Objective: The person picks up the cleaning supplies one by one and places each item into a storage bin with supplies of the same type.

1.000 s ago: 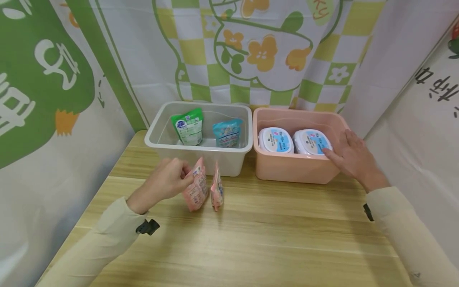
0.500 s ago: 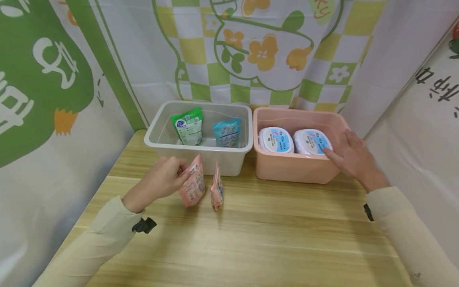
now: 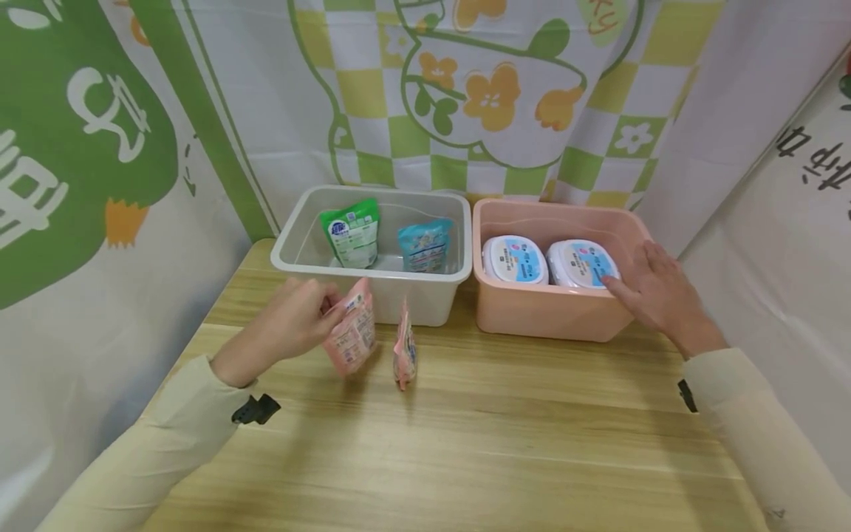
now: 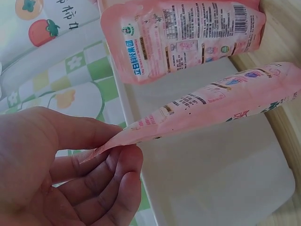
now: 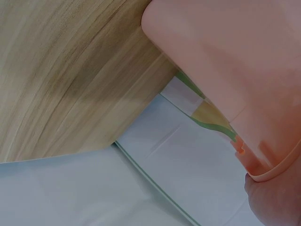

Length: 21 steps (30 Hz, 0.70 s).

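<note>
My left hand (image 3: 287, 319) pinches a pink pouch (image 3: 352, 341) by its top edge, in front of the grey bin (image 3: 412, 301). In the left wrist view, that pouch (image 4: 207, 106) hangs from thumb and fingers, seen nearly edge-on. A second pink pouch (image 3: 404, 356) stands upright on the table just to its right, apart from it; its printed face shows in the left wrist view. My right hand (image 3: 665, 299) rests on the right rim of the pink bin (image 3: 545, 314), fingers extended and thumb near a white tub. Only part of that hand shows in the right wrist view.
Inside the grey bin stand a green pouch (image 3: 355, 240) and a blue pouch (image 3: 425, 247). Two white tubs with blue labels, a left tub (image 3: 513, 260) and a right tub (image 3: 585, 264), sit in the pink bin. Patterned curtains (image 3: 492, 96) enclose the wooden table (image 3: 465, 451).
My left hand has moved left and slightly up with the pink pouch, widening its gap from the second pouch. The right hand stays on the pink bin's rim.
</note>
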Available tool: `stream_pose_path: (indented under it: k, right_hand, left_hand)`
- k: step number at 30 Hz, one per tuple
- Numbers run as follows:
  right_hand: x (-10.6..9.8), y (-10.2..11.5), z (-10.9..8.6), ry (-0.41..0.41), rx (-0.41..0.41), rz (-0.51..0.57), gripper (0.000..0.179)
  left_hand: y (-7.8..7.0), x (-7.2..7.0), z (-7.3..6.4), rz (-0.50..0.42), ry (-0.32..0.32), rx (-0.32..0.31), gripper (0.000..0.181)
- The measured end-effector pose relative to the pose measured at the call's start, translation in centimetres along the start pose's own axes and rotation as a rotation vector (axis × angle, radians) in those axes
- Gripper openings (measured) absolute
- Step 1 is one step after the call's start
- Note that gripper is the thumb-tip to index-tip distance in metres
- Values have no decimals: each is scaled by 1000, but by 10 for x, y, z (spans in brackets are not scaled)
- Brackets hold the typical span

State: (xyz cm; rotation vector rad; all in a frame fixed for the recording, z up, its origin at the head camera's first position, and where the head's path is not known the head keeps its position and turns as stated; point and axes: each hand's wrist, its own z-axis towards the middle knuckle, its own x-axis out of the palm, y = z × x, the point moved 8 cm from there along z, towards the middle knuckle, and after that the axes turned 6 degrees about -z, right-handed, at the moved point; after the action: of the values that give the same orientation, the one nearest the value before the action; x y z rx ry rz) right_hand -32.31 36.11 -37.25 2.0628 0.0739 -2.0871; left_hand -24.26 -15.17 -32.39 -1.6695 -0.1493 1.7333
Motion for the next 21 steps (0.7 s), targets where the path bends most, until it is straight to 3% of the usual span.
stream_pose_path:
  k: [9,21]
  right_hand:
    - [1,-2,0,14,13,9,106]
    - [-2,0,0,-30,-8,5,102]
  left_hand:
    - [-8,-18,-2,21,-33,42,15]
    - [-12,-39,-3,36,-19,13,17]
